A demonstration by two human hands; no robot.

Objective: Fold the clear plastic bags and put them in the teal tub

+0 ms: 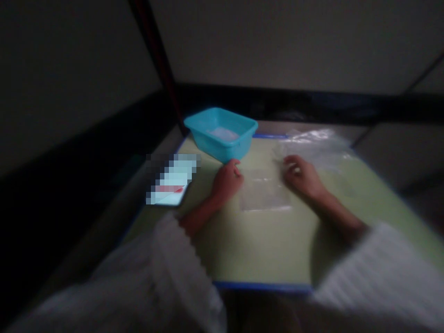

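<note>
A flat clear plastic bag (265, 194) lies on the table between my two hands. My left hand (227, 181) is at the bag's upper left edge, its fingers curled in. Whether it pinches the bag's edge is too blurred to tell. My right hand (302, 176), smeared a little, hovers by the bag's upper right side with thumb and fingers bent together. A small pale spot shows between them, too unclear to name. Just beyond that hand, crumpled clear plastic bags (321, 150) are spread over the table's far right.
A turquoise basin (222, 138) with something whitish inside stands at the far left of the yellow-green table (260, 254), which has a blue edge. A lit phone (173, 182), its screen pixelated, lies by the left edge. Dark walls rise behind.
</note>
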